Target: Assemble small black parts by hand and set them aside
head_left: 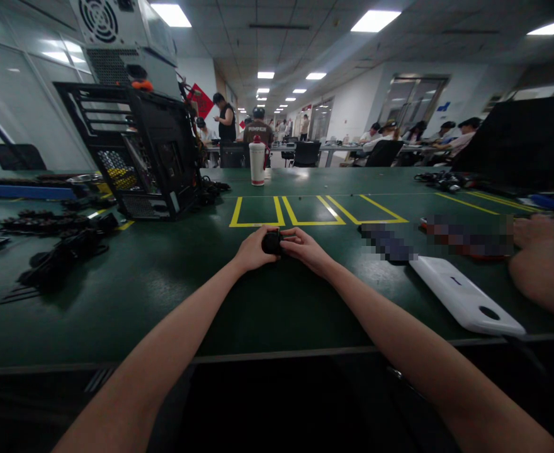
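A small round black object (271, 243) is held between my two hands, above the green table (277, 302). Its exact kind is too dark to make out. My left hand (252, 250) wraps its fingers round the left side of it. From the right, my right hand (305, 250) pinches its edge with thumb and fingertips. Just beyond my hands, yellow tape outlines (258, 224) mark the table top.
At left stand a black computer case (163, 163) and tangled black cables (60, 251). A white cup (257, 165) stands ahead. To the right lie a white power bank-like device (466, 296) and a blurred phone-like item (388, 243). Another person's hand (544, 251) rests at far right.
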Demonstrator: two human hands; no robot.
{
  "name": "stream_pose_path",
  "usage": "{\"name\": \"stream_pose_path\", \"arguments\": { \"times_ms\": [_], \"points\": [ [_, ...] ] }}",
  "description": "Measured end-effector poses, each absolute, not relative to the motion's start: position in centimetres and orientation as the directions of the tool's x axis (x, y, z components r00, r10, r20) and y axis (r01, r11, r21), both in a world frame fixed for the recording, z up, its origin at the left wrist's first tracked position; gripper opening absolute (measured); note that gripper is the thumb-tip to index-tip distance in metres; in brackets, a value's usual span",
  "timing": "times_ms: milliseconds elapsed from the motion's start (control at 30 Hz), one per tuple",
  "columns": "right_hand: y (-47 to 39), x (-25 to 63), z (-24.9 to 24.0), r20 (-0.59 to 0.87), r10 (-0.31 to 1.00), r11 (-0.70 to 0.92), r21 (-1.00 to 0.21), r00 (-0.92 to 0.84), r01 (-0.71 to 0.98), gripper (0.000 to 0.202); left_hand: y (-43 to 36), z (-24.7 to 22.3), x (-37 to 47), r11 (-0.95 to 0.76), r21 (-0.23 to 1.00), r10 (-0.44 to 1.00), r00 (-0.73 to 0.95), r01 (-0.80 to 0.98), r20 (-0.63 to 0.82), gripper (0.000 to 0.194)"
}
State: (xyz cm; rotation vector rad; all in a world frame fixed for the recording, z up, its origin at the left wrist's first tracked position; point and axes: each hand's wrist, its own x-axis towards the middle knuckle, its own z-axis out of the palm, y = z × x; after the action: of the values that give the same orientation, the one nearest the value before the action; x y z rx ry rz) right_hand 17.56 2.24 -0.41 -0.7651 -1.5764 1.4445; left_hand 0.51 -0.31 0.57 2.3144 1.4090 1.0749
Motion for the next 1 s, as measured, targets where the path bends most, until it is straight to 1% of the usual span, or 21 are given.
{"name": "stream_pose_path", "arguments": {
  "times_ms": [67,200,400,500,567,700,867,933,1000],
  "points": [
    [2.18,17.48,-0.36,0.175,0.875,0.141,-0.984,-0.451,-0.109,0.027,-0.26,0.51,0.51,-0.514,0.528,0.840,0.273,0.676,0.468,0.062],
    [2.01,17.40,-0.22,0.217,0.870,0.195,-0.976,-0.442,-0.095,0.026,-0.10,0.34,0.48,-0.522,0.520,0.835,0.279,0.676,0.475,0.062],
    [1.98,17.46,-0.11,0.245,0.862,0.224,-0.969,-0.444,-0.101,0.036,0.03,0.25,0.39,-0.527,0.524,0.832,0.280,0.669,0.479,0.062],
    [2.02,17.50,-0.16,0.228,0.869,0.220,-0.973,-0.440,-0.070,0.036,0.05,0.22,0.37,-0.535,0.524,0.827,0.284,0.662,0.485,0.062],
    [1.98,17.46,-0.17,0.190,0.881,0.182,-0.981,-0.434,-0.061,0.033,0.04,0.22,0.37,-0.535,0.523,0.826,0.282,0.663,0.488,0.063],
    [1.94,17.27,-0.17,0.163,0.895,0.136,-0.986,-0.414,-0.095,0.025,-0.12,0.31,0.39,-0.532,0.520,0.828,0.281,0.669,0.486,0.063],
    [2.26,17.24,-0.22,0.122,0.903,0.089,-0.991,-0.411,-0.098,0.031,-0.22,0.39,0.38,-0.525,0.525,0.834,0.283,0.670,0.473,0.062],
    [2.31,17.32,-0.21,0.120,0.901,0.093,-0.992,-0.418,-0.085,0.031,-0.15,0.35,0.40,-0.522,0.528,0.836,0.281,0.670,0.470,0.062],
    [2.23,17.40,-0.17,0.156,0.893,0.141,-0.988,-0.423,-0.066,0.031,-0.06,0.32,0.43,-0.529,0.527,0.832,0.285,0.665,0.476,0.063]
  ]
}}
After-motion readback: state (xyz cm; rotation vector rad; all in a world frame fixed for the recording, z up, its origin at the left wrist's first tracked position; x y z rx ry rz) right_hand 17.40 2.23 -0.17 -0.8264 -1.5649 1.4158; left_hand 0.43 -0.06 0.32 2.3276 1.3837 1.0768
